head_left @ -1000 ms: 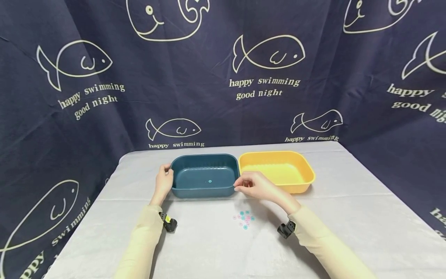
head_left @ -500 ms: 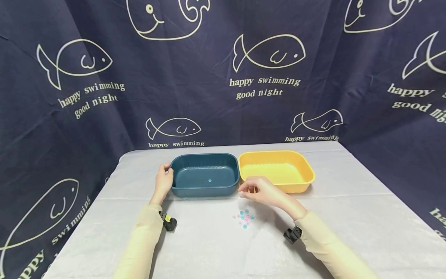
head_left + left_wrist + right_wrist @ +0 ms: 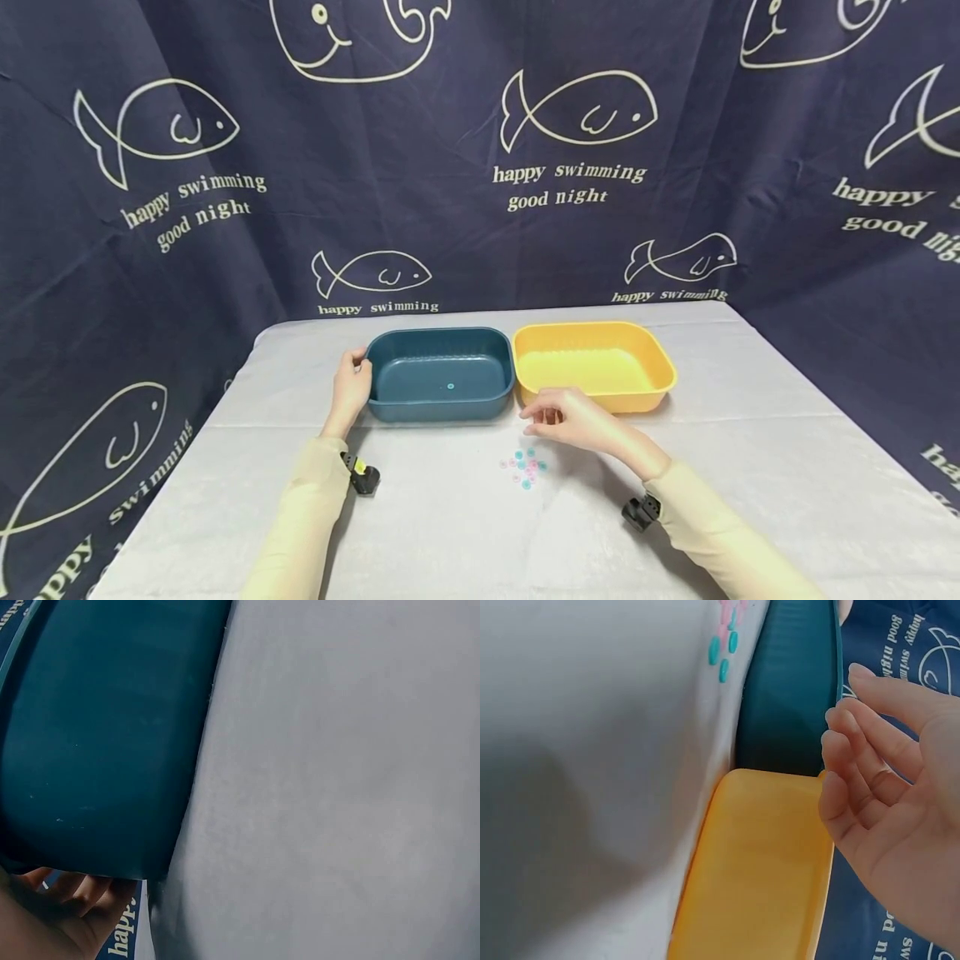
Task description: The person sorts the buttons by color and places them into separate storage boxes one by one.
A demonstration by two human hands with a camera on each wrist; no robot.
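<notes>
In the head view, my left hand (image 3: 352, 385) grips the left end of a dark blue plastic bin (image 3: 441, 410). The left wrist view has the fingers (image 3: 88, 894) against that same end of the bin. Inside, one small blue disc (image 3: 450, 387) lies on the bin's floor. My right hand (image 3: 577, 421) hovers in front of the yellow bin (image 3: 645, 401), its fingers loosely bent and nothing visible between them. Below it on the table is a loose cluster of small pink and blue button-like discs (image 3: 527, 484); they also appear as blue discs (image 3: 714, 650) in the right wrist view.
Both bins stand side by side, almost touching, on a table with a pale cloth (image 3: 442, 533). A dark blue curtain (image 3: 480, 125) with fish drawings hangs behind the table and on both sides.
My right hand has moved from the blue bin's right front corner towards me and rightwards, nearer the disc cluster. The left hand stays at the bin's end.
</notes>
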